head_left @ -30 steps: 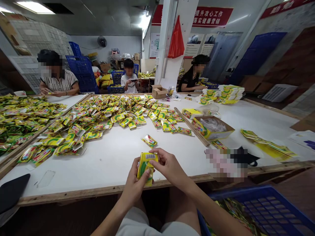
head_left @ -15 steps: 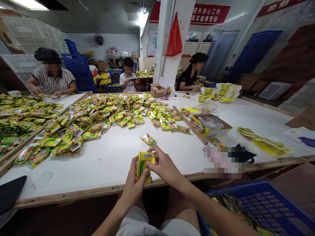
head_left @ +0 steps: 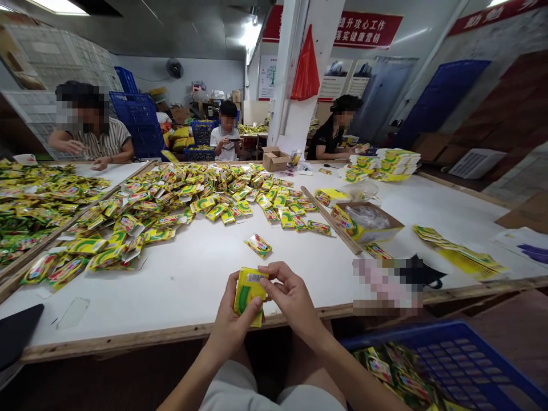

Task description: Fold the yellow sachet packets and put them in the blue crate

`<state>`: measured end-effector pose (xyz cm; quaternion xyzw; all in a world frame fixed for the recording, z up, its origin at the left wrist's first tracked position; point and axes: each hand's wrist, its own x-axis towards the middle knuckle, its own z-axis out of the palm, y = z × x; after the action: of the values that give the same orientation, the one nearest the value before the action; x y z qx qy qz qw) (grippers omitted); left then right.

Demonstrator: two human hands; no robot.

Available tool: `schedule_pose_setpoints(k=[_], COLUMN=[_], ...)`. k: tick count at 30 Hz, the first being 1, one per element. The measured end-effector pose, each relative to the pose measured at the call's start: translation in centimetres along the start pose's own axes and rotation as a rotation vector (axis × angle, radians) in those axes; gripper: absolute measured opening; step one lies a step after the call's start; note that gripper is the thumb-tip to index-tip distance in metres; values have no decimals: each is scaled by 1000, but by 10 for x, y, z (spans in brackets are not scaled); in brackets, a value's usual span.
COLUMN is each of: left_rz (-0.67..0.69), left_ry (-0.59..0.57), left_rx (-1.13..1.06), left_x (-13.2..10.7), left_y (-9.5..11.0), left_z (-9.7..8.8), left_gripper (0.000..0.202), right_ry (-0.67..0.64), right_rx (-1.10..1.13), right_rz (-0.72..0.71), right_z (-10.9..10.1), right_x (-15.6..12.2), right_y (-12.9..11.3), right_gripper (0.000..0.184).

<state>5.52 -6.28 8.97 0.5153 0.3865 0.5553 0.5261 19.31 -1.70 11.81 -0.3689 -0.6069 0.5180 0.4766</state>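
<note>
A small yellow and green carton (head_left: 245, 295) with a barcode near its top stands tilted above the near table edge. My left hand (head_left: 229, 319) is wrapped round it from the left, thumb across its front. At its upper right corner, the thumb and fingers of my right hand (head_left: 293, 294) pinch the edge; the fingertips behind are partly hidden. One filled yellow packet (head_left: 258, 245) lies alone on the white table (head_left: 192, 285), just beyond my hands.
A big heap of yellow packets (head_left: 205, 194) covers the table's far left. Wooden strips (head_left: 331, 220) divide the surface. To the right are an open carton of clear bags (head_left: 372, 220) and flat yellow cartons (head_left: 458, 251). A blue crate (head_left: 466, 348) stands below. Several people sit around.
My right thumb has shifted from the carton's front face to its upper right edge. The left hand keeps its hold. Across the table, the person at left has raised one hand.
</note>
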Motion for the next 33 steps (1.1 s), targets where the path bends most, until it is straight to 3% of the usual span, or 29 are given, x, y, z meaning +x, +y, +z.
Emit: schedule_pose_setpoints(k=[3,9,12,15,20,24,28,33], left_rz=[-48,-38,-2,60,-5,-110,-186,-117], left_ry=[-14,-14,24,94,30,7,-24,5], left_rx=[18,147,96,196,241,124,67,395], left_x=[1,5,13,23,30,36,42,40], left_y=[-5,-11,-26,-55,-94,-97,-99,-101], left_z=[-1,-5,-13,-28,-49,-56,-60,-56], left_gripper=[43,45,45,40,36,37,45,50], right_ry=[9,59,68,137,137,163,128,64], right_rx=[49,-157,-179,-275,-321,-314,-491,-663], right_rz=[28,-58,-112,-170,19,98,116,213], right_z=[4,7,6,1,2,16,30,43], right_x=[-2,-5,2,12,9,-1,0,2], right_y=[5,14,34,67,112,123,126,125], right_gripper=[25,19,19,18,28,41,46,55])
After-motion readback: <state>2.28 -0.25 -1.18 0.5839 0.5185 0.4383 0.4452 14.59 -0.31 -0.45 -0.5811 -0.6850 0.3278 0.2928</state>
